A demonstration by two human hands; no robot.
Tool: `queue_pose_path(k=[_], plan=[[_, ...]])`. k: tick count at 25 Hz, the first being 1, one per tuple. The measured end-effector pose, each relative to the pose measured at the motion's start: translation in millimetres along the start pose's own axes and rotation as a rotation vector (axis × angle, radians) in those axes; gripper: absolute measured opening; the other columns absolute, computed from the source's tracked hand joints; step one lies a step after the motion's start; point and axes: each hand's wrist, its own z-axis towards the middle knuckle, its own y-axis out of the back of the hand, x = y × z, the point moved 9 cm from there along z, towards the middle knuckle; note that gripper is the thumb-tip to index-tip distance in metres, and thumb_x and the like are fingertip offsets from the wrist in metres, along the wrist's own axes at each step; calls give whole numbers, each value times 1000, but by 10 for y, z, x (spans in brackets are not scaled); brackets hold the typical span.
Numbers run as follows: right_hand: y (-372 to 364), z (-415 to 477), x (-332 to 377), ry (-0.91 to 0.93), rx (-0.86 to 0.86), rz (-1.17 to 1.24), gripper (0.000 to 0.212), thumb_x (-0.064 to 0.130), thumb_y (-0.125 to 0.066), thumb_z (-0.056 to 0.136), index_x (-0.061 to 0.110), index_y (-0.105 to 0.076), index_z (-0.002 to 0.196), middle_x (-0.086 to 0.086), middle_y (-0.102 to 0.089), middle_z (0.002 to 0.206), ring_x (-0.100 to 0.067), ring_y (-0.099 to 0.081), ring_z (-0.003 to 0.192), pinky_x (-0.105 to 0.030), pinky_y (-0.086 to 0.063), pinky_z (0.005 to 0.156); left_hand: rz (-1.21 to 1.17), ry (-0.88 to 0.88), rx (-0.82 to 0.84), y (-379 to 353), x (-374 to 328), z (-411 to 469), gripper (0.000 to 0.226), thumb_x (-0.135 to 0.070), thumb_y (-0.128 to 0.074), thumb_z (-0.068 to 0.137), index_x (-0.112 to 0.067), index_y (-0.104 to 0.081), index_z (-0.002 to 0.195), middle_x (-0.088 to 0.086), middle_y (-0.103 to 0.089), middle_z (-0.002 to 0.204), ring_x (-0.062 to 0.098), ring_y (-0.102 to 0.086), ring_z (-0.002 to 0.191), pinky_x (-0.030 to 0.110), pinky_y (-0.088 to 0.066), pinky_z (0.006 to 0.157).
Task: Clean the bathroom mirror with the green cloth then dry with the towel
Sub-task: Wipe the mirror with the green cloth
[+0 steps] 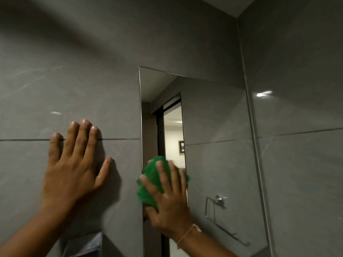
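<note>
**Wiping with the green cloth under way, drying not begun**

I judge that I am in the first half of the task. My right hand [167, 193] presses the green cloth [148, 184] flat against the mirror [219, 164], at its left edge and in the lower part. The fingers are spread over the cloth and the palm pushes it onto the glass, so the cloth is pinned under the open hand, not squeezed in a fist. The hand is a little blurred, which I read as a wiping stroke.

My left hand [74, 164] holds nothing. It lies flat on the grey wall tiles [55, 80], fingers apart, well to the left of the mirror, and I think it only supports me.

How much of the glass is already wiped I cannot tell; I see no clear wet marks or streaks on it. The upper part and the right side are well apart from the cloth, so I count them as work to do. The towel is not in view, so the drying step is not yet done, and I must first find the towel.

Around me: in the mirror I see the reflection of a doorway [172, 130] and a chrome towel ring [216, 204]. Nothing stands between the cloth and the rest of the glass. The side wall [297, 127] meets the mirror's right edge, so strokes there will have little room.
</note>
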Motion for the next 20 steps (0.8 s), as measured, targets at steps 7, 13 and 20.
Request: queue_pose_path(k=[7, 13, 20], plan=[[301, 1414, -651, -124, -114, 12, 64, 54, -45, 90, 43, -26, 149, 2, -16, 164, -31, -10, 151, -59, -15, 118, -2, -15, 62, -21, 19, -32, 86, -60, -26, 91, -8, -13, 158, 16, -7, 169, 32, -1, 158, 54, 1, 127], [172, -595, -2093, -767, -160, 51, 63, 61, -25, 94, 44, -7, 152, -4, -11, 165, -32, -13, 150, -62, -26, 114, -22, 6, 84, -33, 40, -27, 85, -62, -21, 93, -11, -5, 159, 14, 1, 170, 29, 7, 158, 51, 7, 127], [-277, -1408, -21, -460, 24, 84, 66, 57, -28, 95, 31, -17, 154, -6, -10, 164, -41, -18, 146, -57, -19, 113, -178, 70, 228, 55, -46, -66, 84, -58, -24, 90, -13, -8, 159, 14, 3, 170, 30, 8, 157, 50, 6, 127]])
